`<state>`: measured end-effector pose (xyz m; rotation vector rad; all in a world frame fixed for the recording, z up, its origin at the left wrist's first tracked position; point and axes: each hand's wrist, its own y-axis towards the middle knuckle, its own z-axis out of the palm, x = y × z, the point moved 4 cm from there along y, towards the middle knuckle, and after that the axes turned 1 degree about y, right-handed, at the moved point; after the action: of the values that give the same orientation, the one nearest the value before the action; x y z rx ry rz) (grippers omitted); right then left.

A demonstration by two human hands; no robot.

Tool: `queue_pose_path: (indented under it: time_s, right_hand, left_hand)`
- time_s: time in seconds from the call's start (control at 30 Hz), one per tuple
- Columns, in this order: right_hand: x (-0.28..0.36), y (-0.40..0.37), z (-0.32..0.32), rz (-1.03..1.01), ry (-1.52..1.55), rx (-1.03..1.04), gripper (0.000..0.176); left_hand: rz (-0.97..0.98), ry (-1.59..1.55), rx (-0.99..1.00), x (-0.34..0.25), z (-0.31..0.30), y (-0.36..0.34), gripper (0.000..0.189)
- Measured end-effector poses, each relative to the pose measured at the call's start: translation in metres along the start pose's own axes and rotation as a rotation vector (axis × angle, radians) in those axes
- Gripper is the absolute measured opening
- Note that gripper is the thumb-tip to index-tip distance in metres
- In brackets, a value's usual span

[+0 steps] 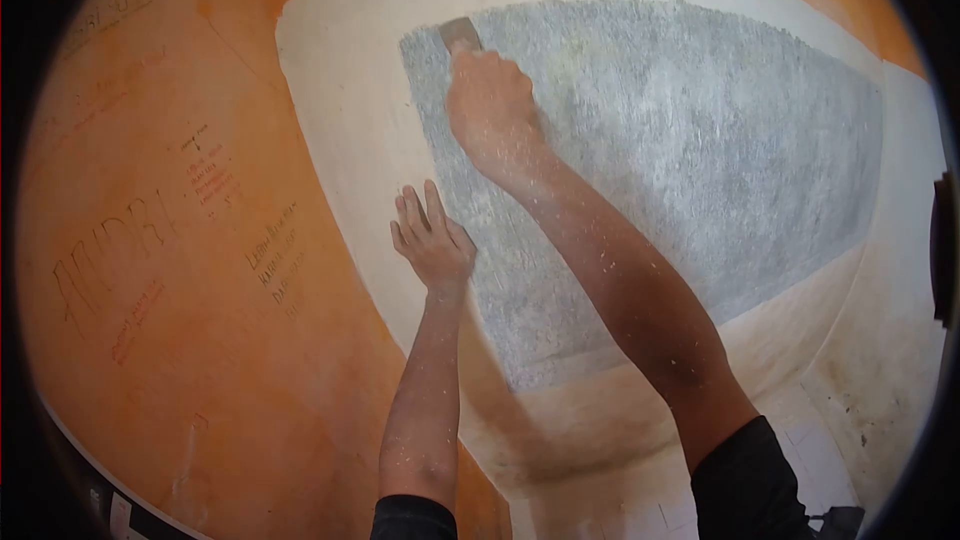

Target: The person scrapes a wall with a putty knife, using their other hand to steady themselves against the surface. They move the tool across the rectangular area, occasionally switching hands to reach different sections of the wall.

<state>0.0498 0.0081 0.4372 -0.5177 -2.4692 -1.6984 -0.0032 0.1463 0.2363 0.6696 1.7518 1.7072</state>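
Observation:
My right hand (490,105) is closed around a scraper (460,33), its flat blade against the upper left corner of a rough grey patch (640,140) on the wall. The handle is mostly hidden inside my fist. Lower down, my left hand (435,245) lies with fingers spread on the cream-coloured border (350,130), beside the patch's left edge, and holds nothing. Small pale flecks dot both forearms.
Orange wall (200,270) with handwriting in black and red fills the left side. Below the patch runs a pale ledge (600,460). A dark object (942,250), cut off by the view, sits at the right edge.

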Motion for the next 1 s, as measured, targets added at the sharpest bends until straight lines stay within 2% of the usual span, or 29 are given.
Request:
queue_pose_path:
  time_s: [0.13,0.23,0.43,0.6,0.73,0.8,0.93,1.0]
  right_hand:
    - [-0.004,-0.009,-0.006,-0.059,0.103,0.002,0.025]
    - [-0.004,0.002,-0.004,0.036,0.115,0.038,0.027]
    - [-0.006,0.004,-0.008,-0.086,0.096,-0.041,0.027]
    - [-0.007,-0.006,-0.003,-0.010,0.069,-0.042,0.020]
    - [0.011,-0.012,-0.007,0.093,0.102,-0.024,0.023]
    - [0.015,-0.016,-0.020,0.033,0.140,-0.046,0.022]
    - [0.012,0.008,0.000,0.087,0.137,-0.035,0.020]
    - [0.017,0.003,0.011,0.125,0.042,-0.057,0.018]
  left_hand:
    - [-0.006,0.006,0.003,0.001,-0.001,-0.003,0.059]
    - [0.002,-0.003,-0.013,0.000,0.001,0.003,0.059]
    - [0.017,-0.012,-0.003,0.004,0.003,0.004,0.058]
    - [0.021,0.019,0.013,0.003,0.000,-0.005,0.058]
    - [0.009,-0.009,0.022,0.000,-0.002,-0.012,0.058]
    - [0.002,0.007,0.019,0.002,0.001,-0.009,0.059]
    - [0.018,-0.003,-0.003,0.003,0.004,-0.003,0.059]
    - [0.008,0.008,0.025,0.004,0.001,-0.011,0.059]
